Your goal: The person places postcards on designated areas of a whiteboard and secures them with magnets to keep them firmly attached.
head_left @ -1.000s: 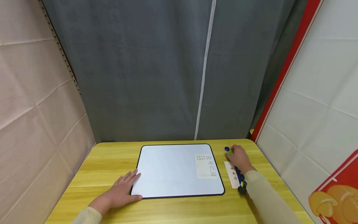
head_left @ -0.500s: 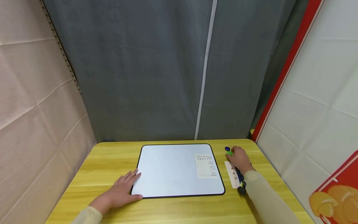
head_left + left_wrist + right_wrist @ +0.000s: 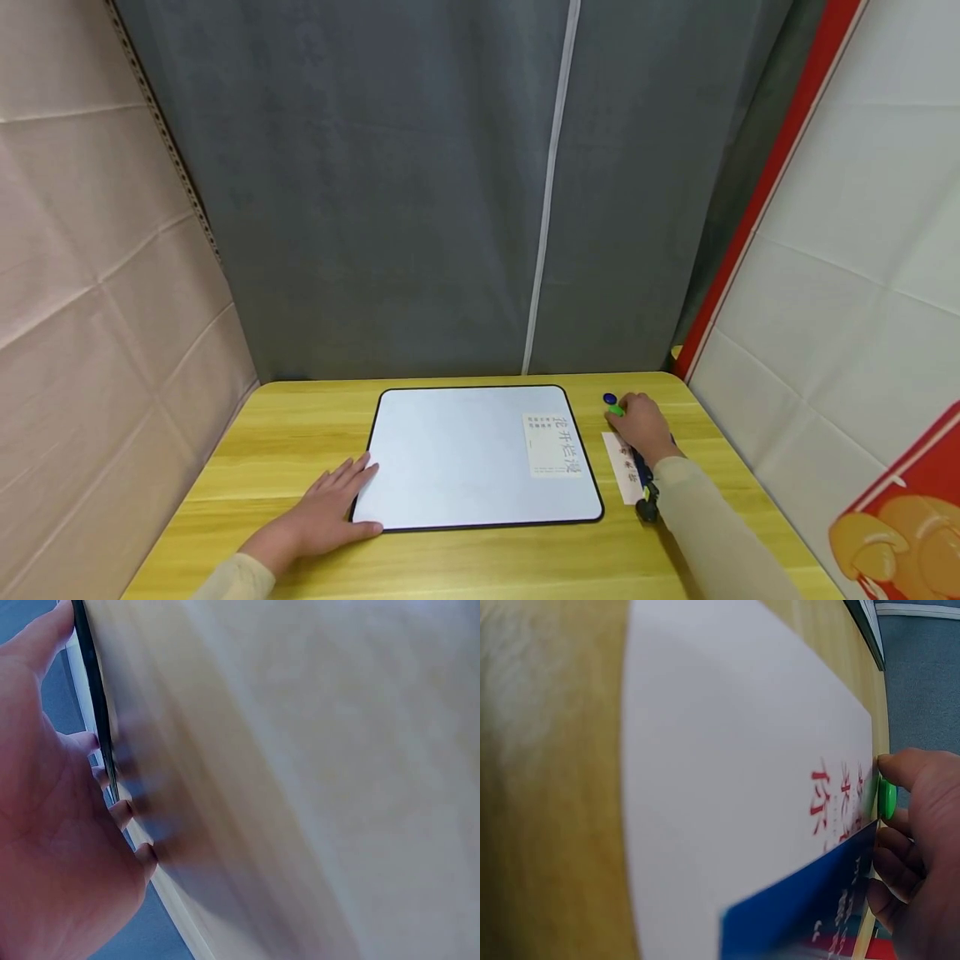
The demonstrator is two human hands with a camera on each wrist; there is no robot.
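The whiteboard (image 3: 457, 458) with a thin black rim lies flat on the wooden table. My left hand (image 3: 318, 512) rests at its left edge, fingers spread and fairly straight; in the left wrist view the fingertips (image 3: 124, 814) sit along the dark rim. A pale card (image 3: 553, 446) with grey characters lies on the board's right part. Right of the board, my right hand (image 3: 643, 423) pinches a small round green magnet (image 3: 887, 799) between thumb and finger. A dark blue round magnet (image 3: 609, 398) lies just beyond it.
Below my right hand lies a white card with red characters (image 3: 621, 471), partly overlapped by a dark blue card (image 3: 802, 900). A small black object (image 3: 648, 510) sits beside the right sleeve. Grey curtain (image 3: 405, 208) stands behind the table, a white panel (image 3: 847, 250) on the right.
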